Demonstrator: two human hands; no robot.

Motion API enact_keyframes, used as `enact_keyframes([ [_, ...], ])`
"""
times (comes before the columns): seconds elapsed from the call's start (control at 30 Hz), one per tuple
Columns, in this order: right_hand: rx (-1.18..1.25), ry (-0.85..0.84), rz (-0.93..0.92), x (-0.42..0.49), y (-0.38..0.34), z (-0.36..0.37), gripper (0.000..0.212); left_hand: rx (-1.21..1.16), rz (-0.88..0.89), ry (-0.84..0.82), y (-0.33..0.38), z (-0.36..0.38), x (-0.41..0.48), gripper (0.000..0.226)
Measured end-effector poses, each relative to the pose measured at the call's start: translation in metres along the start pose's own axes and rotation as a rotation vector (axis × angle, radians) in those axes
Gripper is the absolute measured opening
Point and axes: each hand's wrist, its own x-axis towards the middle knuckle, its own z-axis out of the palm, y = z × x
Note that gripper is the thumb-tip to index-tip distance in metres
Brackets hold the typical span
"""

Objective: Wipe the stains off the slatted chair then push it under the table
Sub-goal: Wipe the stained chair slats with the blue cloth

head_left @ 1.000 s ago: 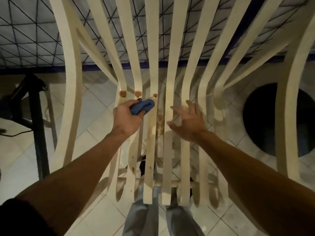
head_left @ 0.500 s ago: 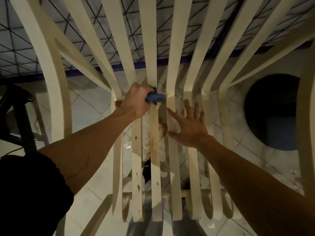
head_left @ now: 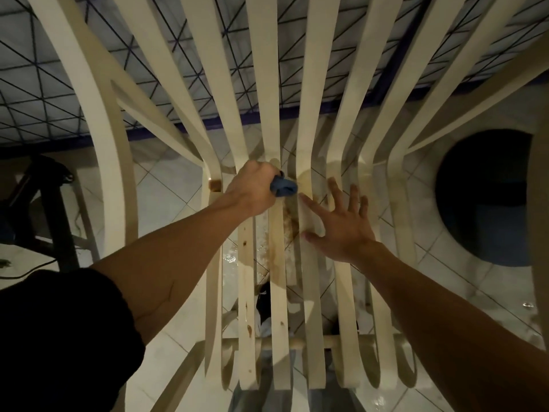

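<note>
Beside the brown stain (head_left: 289,224) on the cream slatted wooden chair (head_left: 306,278), left hand (head_left: 255,188) clenches a crumpled blue cloth (head_left: 283,187) for scrubbing; right hand (head_left: 341,224), fingers spread flat, apparently steadies the slats.

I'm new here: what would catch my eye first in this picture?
A pale cream slatted wooden chair fills the view, its curved slats fanning outward. At centre the left hand grips a blue cloth against a slat, and the right hand lies spread open on the slats beside it. Brown stains streak the slats between them.
</note>
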Motion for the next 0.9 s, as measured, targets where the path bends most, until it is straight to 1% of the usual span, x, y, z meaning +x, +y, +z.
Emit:
enact_keyframes([
  [0.17,0.006,-0.004,-0.005,0.001,0.002,0.001,0.08,-0.03,-0.014,0.074,-0.007,0.006,-0.001,0.022],
  [0.23,0.005,-0.006,0.005,0.001,0.001,0.002,0.08,-0.026,-0.015,0.042,-0.005,0.006,-0.008,0.022],
  [0.37,0.01,-0.017,0.014,0.001,0.0,0.0,0.079,0.016,-0.022,-0.086,-0.004,0.001,-0.011,0.023],
  [0.43,0.019,-0.021,0.018,0.0,-0.001,-0.001,0.079,0.049,0.007,-0.099,-0.003,-0.001,-0.008,0.019],
  [0.5,0.018,-0.019,0.016,0.0,0.0,0.0,0.079,0.085,0.023,-0.056,-0.001,-0.001,-0.003,0.019],
  [0.57,0.028,-0.013,0.019,0.002,0.0,0.002,0.08,0.094,-0.004,0.008,0.001,0.0,0.003,0.022],
  [0.63,0.028,-0.013,0.017,0.003,0.0,0.003,0.081,0.092,-0.018,0.021,0.002,0.001,0.006,0.023],
  [0.8,0.027,-0.009,0.005,0.002,0.0,0.003,0.08,0.092,-0.003,-0.125,0.003,0.004,-0.011,0.011],
  [0.9,0.024,-0.014,0.005,0.001,-0.001,0.001,0.079,0.114,-0.019,-0.16,0.005,0.006,-0.02,0.02],
])
